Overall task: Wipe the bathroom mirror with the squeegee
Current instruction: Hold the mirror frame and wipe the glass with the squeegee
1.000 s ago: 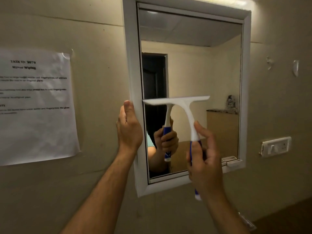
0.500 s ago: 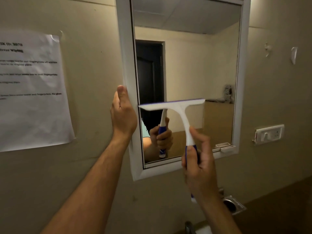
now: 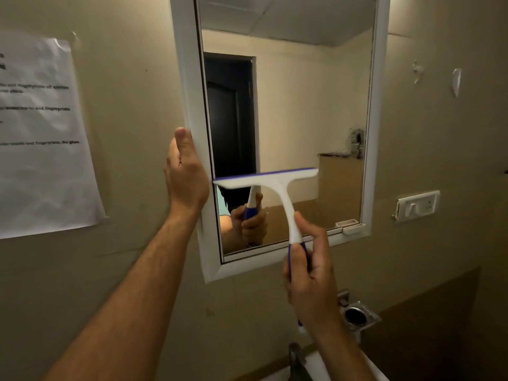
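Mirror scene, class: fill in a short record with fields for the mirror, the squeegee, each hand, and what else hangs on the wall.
mirror: white-framed, on a beige wall, reflecting a dark doorway
squeegee: white head with a blue edge, blade against the lower left of the glass, roughly level
right hand: wrapped around the squeegee's blue handle
left hand: gripping the mirror's left frame edge
paper sheet: left of the mirror, print blurred
switch plate: right of the mirror

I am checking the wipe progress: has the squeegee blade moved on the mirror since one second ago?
Yes. The squeegee blade went down the mirror, nearer the bottom frame's small white tray.
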`<state>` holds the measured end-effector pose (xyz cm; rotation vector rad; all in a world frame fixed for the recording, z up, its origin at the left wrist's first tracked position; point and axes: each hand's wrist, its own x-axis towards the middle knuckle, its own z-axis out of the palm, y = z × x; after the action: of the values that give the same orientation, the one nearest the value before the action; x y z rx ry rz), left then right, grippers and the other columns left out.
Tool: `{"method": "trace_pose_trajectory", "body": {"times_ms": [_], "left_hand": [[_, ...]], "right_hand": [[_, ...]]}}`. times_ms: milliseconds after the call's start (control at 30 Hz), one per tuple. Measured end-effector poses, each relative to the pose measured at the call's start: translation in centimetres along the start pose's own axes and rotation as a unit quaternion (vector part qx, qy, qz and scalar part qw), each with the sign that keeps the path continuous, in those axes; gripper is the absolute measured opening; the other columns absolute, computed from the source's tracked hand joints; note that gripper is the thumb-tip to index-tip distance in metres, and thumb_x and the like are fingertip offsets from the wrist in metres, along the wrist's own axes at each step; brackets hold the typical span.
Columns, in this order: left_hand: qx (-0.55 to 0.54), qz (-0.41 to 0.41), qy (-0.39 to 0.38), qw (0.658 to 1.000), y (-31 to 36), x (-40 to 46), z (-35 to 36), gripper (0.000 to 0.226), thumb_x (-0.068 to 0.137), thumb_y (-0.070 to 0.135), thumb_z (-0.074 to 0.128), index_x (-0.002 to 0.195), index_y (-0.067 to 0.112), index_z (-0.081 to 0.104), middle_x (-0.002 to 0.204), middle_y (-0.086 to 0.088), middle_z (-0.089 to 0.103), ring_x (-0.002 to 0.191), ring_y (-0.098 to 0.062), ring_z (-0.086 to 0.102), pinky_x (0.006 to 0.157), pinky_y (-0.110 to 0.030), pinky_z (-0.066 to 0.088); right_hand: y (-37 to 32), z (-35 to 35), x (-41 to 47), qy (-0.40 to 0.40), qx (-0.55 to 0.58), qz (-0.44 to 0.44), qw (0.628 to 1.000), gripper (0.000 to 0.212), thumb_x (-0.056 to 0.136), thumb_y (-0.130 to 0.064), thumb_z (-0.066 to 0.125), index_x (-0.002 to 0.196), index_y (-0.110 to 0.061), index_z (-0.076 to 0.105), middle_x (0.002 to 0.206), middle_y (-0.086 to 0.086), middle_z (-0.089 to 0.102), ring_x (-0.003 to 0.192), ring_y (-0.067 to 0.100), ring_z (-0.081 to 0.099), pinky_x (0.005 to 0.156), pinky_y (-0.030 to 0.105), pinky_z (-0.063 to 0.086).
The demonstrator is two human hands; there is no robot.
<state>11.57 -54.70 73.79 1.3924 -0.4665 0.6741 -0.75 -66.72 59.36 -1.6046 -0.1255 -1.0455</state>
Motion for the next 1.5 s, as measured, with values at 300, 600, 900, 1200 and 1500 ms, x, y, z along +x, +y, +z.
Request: {"method": "trace_pose_trajectory", "body": {"times_ms": [300,600,900,1200,1500], "left_hand": [[0.005,0.003,0.001,1.0,-0.1,0.2,-0.1,0.054,0.103,0.044,0.017,0.146,0.014,0.032,0.15,-0.001,0.036,0.136,-0.01,0.031,0.098,-0.01,0.018],[0.02,0.016,0.011,1.0,-0.3,0.2,0.0,0.055,0.103,0.045,0.016,0.144,0.015,0.037,0.146,-0.002,0.042,0.133,-0.01,0.036,0.097,-0.013,0.021],[0.026,0.018,0.003,0.999,0.0,0.1,-0.3,0.055,0.103,0.044,0.016,0.144,0.015,0.038,0.147,-0.001,0.041,0.135,-0.011,0.035,0.097,-0.012,0.021],[0.031,0.022,-0.007,0.999,-0.2,0.2,-0.2,0.056,0.103,0.043,0.014,0.146,0.012,0.032,0.15,-0.005,0.037,0.137,-0.015,0.031,0.098,-0.015,0.018],[0.023,0.01,0.001,1.0,-0.5,0.3,-0.1,0.057,0.102,0.045,0.015,0.146,0.014,0.033,0.15,-0.003,0.037,0.138,-0.014,0.031,0.099,-0.014,0.018]], "right_hand": [[0.6,-0.9,-2.5,0.013,0.0,0.029,1.0,0.035,0.098,-0.028,0.042,0.123,-0.052,0.049,0.066,0.008,0.049,0.052,0.014,0.044,0.044,0.023,0.039],[3.8,-1.3,-4.7,0.02,-0.038,0.027,0.999,0.04,0.1,-0.023,0.041,0.12,-0.058,0.047,0.063,0.002,0.051,0.052,0.015,0.046,0.045,0.026,0.041],[0.9,-1.6,-0.5,0.035,-0.028,-0.012,0.999,0.036,0.101,-0.02,0.041,0.133,-0.035,0.044,0.074,0.008,0.052,0.056,0.014,0.047,0.045,0.024,0.042],[7.2,-2.3,-6.5,0.048,-0.045,0.012,0.998,0.037,0.093,-0.028,0.044,0.12,-0.052,0.05,0.065,0.004,0.05,0.052,0.011,0.046,0.047,0.026,0.041],[2.3,-1.2,-0.6,0.049,0.017,-0.013,0.999,0.037,0.096,-0.024,0.042,0.127,-0.042,0.049,0.068,0.011,0.048,0.054,0.015,0.042,0.044,0.023,0.039]]}}
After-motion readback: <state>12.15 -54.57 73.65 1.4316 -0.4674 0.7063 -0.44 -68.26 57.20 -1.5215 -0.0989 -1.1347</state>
